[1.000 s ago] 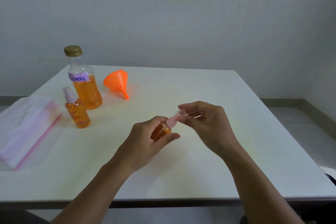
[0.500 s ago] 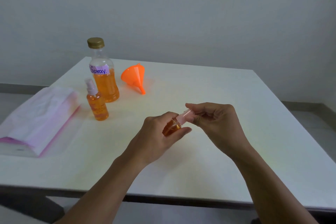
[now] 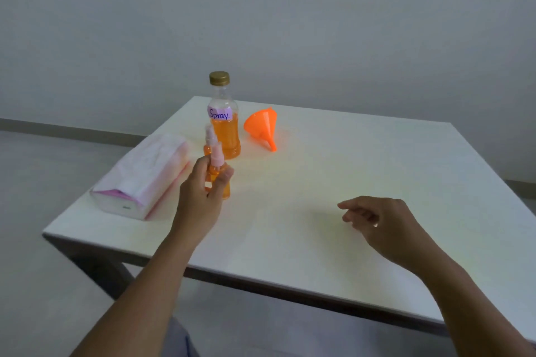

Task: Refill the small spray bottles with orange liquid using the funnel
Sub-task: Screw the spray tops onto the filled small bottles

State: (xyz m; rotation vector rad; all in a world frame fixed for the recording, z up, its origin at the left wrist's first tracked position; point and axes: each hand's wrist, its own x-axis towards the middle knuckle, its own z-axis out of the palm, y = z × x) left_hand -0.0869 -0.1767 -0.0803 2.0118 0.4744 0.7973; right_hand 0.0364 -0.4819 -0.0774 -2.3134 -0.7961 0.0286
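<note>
Beside the funnel (image 3: 262,127), a gold-capped bottle (image 3: 225,136) with "Spray." label (image 3: 219,113)

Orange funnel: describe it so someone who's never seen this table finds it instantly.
Start at the white table, toward its far edge. Right of the tall gold-capped bottle labelled Spray lies the orange funnel, on its side. Unlike that bottle, it is a cone with a narrow spout.

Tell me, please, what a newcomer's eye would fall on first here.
First the bright orange: the left hand grips a small spray bottle upright at the table's left side. Behind it stand a second small bottle and a big gold-capped bottle labelled "Spray.", with the funnel lying on its side to the right. The right hand hovers loosely curled near the front right.
</note>
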